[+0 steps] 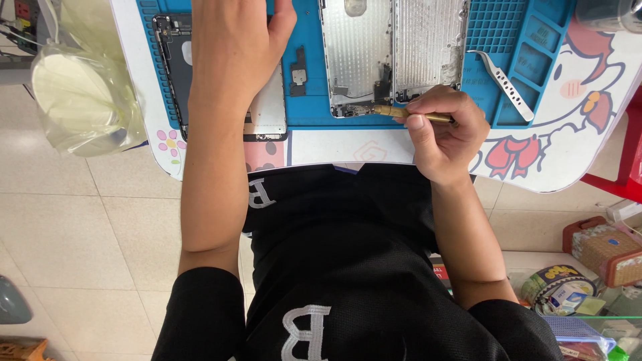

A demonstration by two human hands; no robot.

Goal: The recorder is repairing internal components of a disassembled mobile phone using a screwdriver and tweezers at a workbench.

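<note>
The opened phone housing (391, 57) lies on the blue mat (307, 110), parts already out. Right hand (445, 130) grips a brass screwdriver (409, 114) at its lower edge; left hand (234, 50) rests flat and open, left of the housing.

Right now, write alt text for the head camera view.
The person's right hand holds a gold screwdriver, its tip at the bottom edge of an opened phone housing on a blue repair mat. The left hand rests flat on a dark phone part, and metal tweezers lie to the right.
</note>
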